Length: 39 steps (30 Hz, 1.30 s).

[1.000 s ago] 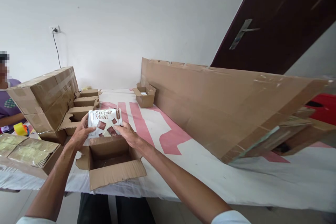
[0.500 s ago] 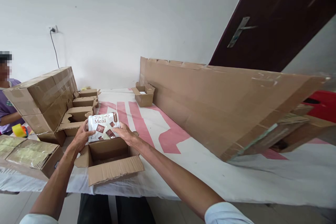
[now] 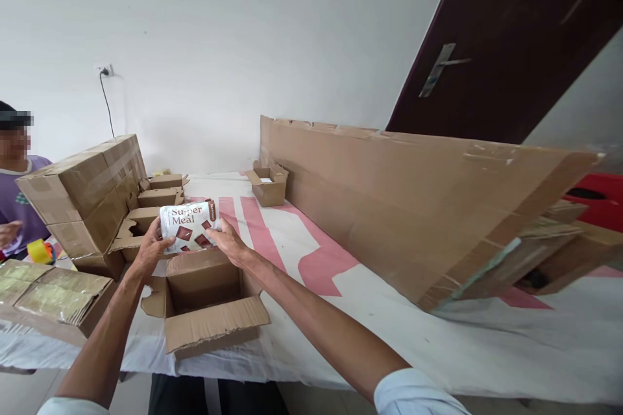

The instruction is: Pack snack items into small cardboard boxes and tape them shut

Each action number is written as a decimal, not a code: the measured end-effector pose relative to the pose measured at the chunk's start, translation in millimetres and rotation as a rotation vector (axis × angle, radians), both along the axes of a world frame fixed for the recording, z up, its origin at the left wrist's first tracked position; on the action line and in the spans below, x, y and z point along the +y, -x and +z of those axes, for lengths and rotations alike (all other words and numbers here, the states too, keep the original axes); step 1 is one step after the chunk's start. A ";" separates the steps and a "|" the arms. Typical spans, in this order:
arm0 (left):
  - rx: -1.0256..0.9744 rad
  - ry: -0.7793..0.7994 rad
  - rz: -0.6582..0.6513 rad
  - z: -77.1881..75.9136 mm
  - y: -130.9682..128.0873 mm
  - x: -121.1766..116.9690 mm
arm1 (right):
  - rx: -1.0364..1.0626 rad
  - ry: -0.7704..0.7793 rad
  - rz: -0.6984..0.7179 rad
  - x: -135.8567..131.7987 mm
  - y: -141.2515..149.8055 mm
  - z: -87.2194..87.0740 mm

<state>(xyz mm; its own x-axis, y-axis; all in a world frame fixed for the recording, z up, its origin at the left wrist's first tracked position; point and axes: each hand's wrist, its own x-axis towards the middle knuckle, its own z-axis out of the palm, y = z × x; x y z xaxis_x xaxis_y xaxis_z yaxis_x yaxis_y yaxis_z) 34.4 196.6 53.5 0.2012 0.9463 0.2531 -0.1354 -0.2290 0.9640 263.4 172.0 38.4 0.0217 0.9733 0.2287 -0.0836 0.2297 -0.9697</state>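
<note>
While you grip the white Super Meal pack [image 3: 189, 228] at both ends, the step in hand looks like lining it up with the open box [image 3: 219, 324] in front of you. Your left hand [image 3: 150, 250] is closed round one end and your right hand [image 3: 230, 244] round the other, thumbs on the printed face; the fingers behind are hidden, so you cannot tell how they wrap it. The pack is held up just beyond the box's far flap, outside the cavity. Moving it inside would probably call for drawing it towards you, keeping it level and clearing that flap before your fingers loosen. Compared with half a second ago, you have the pack slightly higher against the box, showing more of the far flap, and the co-worker's hand [image 3: 10, 233] has come into view on the left.
</note>
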 end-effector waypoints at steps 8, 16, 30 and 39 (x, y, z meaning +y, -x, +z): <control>0.035 -0.073 0.004 24.0 -5.0 -6.4 | 0.092 -0.004 -0.014 2.7 -1.7 12.8; 0.023 -0.169 -0.012 40.9 -10.5 -7.3 | 0.137 -0.032 0.002 -3.0 -6.6 33.7; 0.058 -0.196 0.013 57.1 -13.8 -19.5 | 0.166 -0.114 0.025 -12.0 -10.4 43.5; -0.101 0.092 0.045 24.2 -14.7 -24.7 | 0.285 -0.007 0.129 -16.3 -18.5 19.8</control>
